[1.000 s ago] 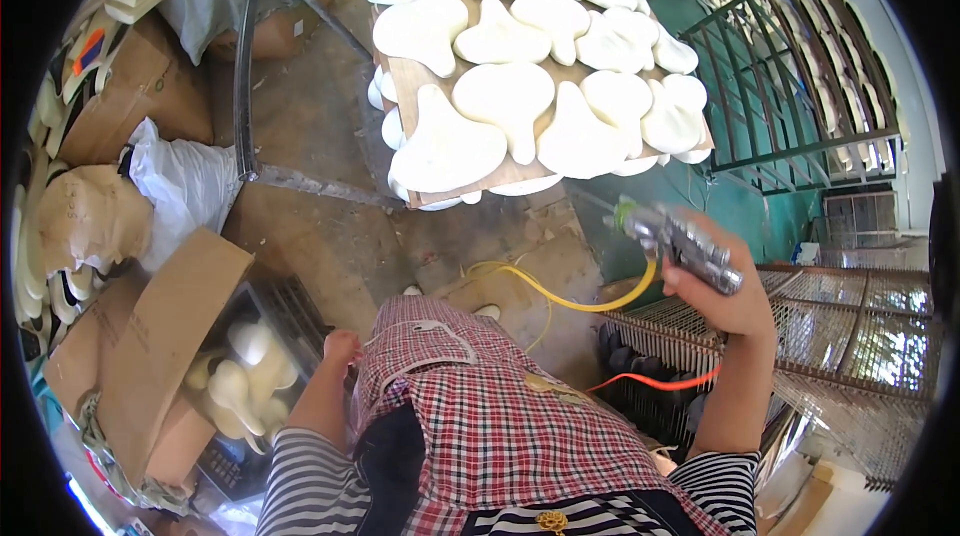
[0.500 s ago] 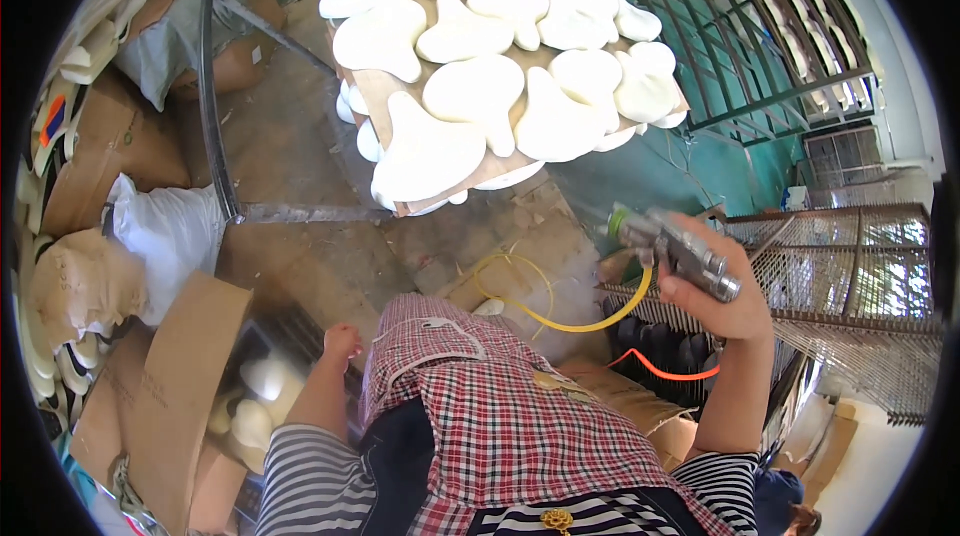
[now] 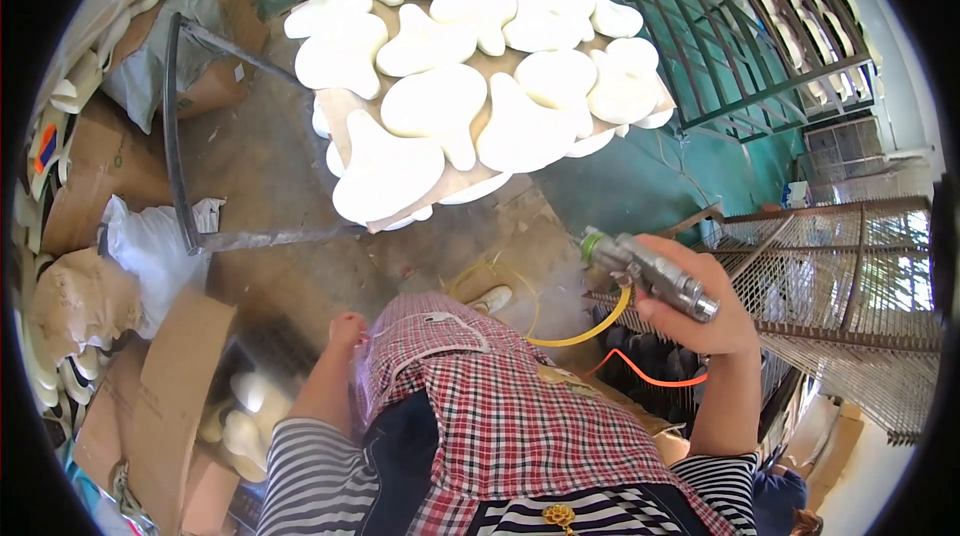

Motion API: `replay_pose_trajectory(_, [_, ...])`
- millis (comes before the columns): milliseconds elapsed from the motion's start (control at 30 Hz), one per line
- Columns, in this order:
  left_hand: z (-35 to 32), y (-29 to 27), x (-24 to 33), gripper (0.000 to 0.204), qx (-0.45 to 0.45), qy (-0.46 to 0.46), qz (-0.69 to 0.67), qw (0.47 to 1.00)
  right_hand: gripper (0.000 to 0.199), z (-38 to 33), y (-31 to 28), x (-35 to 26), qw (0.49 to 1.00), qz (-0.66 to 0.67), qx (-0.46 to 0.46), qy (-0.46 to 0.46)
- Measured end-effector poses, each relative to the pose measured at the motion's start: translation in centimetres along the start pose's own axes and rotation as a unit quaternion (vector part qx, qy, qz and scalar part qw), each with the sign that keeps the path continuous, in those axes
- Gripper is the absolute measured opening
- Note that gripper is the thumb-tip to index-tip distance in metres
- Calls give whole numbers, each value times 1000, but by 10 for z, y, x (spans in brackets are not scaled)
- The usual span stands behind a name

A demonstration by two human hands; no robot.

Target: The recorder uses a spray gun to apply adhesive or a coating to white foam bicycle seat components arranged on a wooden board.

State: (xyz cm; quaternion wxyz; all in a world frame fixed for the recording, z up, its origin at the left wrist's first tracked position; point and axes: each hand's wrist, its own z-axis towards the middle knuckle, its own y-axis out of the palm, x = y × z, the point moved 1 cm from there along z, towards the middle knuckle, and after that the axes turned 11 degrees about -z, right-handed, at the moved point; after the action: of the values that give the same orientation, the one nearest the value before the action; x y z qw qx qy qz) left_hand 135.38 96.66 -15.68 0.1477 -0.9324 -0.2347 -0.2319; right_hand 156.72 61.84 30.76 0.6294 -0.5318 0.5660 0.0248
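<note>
My right hand is wrapped around a metal spray gun with a green ring at its front end, pointing left and away from me. A yellow hose runs from the gun and curves down to the left. My left hand hangs beside my checked apron, its fingers curled in and nothing showing in them. Ahead, a stack of boards carries several smooth white pieces, each with a rounded body and a narrower end. The gun is apart from the stack, to its near right.
A dark metal frame stands left of the stack. An open cardboard box holds white pieces at near left. Wire racks stand at right, a green metal rack behind. An orange hose bends below my right hand.
The stack and the frame have shifted left in the picture as the view moved. My right hand has moved slightly left and down with the spray gun. A shoe now shows beyond the apron.
</note>
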Motion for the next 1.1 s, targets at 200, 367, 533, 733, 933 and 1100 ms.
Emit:
replay_pose_trajectory(200, [-7,90,41,19,-35,25,22,999,51,-4,-45,45,997,37,-35,-52])
replay_pose_trajectory(367, [-11,190,89,20,-90,65,29,993,51,-14,-89,84,995,8,-43,-89])
replay_pose_trajectory(533, [-19,279,153,15,-124,41,-47,990,50,-30,-150,153,995,-2,99,-14])
replay_pose_trajectory(733, [14,382,199,24,-216,-61,-162,961,51,-71,-236,227,927,-89,319,175])
replay_pose_trajectory(933, [52,469,189,22,-214,-156,-397,879,51,-61,-332,274,781,-327,430,312])
replay_pose_trajectory(1100, [48,545,210,26,-215,-136,-454,854,53,-35,-393,318,746,-438,420,275])
